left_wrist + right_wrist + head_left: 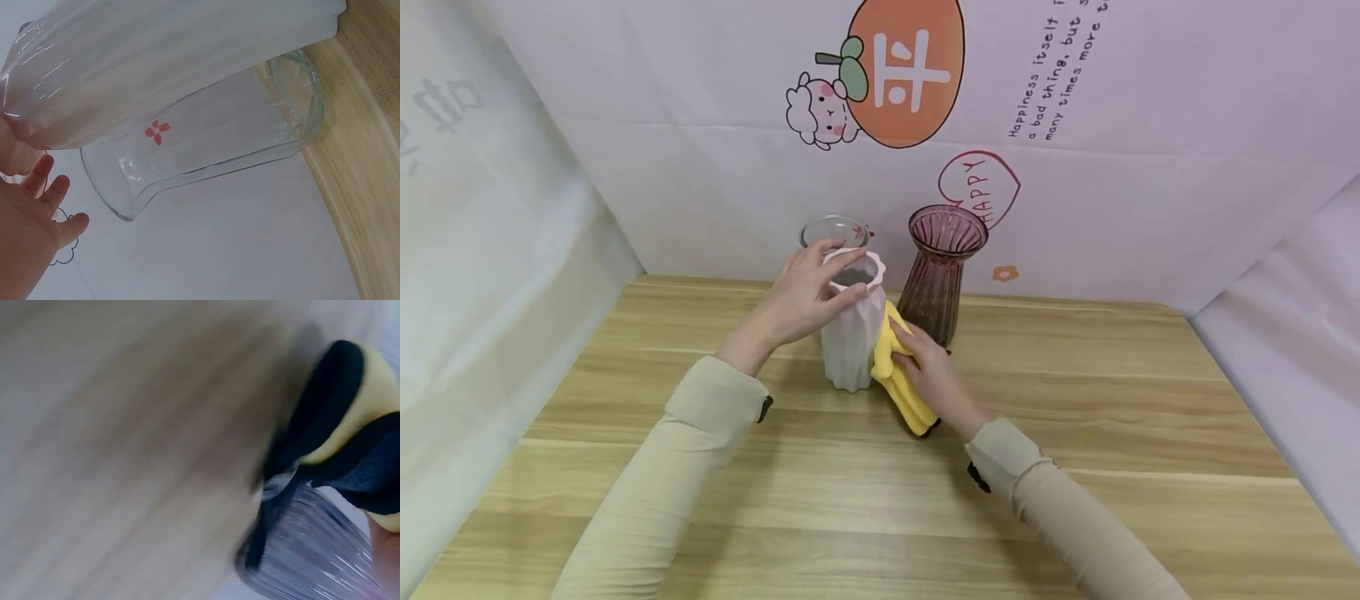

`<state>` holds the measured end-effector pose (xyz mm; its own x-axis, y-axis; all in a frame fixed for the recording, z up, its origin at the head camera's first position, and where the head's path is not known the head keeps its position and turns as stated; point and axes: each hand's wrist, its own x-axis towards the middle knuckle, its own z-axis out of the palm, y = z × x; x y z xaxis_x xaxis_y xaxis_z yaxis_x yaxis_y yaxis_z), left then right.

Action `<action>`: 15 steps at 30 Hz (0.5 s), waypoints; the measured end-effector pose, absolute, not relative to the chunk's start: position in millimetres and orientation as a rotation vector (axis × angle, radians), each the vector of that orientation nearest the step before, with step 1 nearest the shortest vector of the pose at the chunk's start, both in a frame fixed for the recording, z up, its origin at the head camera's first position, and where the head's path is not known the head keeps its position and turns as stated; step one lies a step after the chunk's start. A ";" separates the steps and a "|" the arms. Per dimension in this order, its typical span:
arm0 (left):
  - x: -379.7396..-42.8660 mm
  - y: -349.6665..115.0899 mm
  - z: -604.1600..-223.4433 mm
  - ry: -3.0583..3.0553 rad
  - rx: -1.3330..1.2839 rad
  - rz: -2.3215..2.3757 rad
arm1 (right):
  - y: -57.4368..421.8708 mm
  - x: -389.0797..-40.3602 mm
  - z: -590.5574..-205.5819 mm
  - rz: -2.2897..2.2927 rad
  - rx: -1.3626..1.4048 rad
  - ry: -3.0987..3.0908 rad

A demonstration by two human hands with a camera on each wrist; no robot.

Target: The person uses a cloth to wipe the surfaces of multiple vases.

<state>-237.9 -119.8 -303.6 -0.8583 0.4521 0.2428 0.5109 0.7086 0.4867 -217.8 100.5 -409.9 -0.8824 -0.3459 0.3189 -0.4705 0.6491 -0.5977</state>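
Observation:
A white fluted vase [850, 350] stands upright on the wooden table. My left hand [801, 296] holds it at the scalloped rim, thumb and forefinger on either side of the mouth; the other fingers [55, 190] spread away from it in the left wrist view. In my right hand [934, 375] is a bunched yellow cloth [898, 387], which lies against the vase's right side. Dark edging [331, 406] on the cloth shows in the right wrist view. Behind the white vase is a clear glass vase [219, 134], mostly hidden from the head view.
A purple ribbed glass vase [936, 279] stands just behind the right hand and cloth. Behind the table [850, 517] hangs a white printed backdrop [700, 192], and pale sheets [1300, 333] line both sides.

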 end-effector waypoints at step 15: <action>-237.6 -119.8 -297.7 -2.858 -0.772 -0.725 | 104.5 -217.6 -411.8 0.931 0.744 -2.674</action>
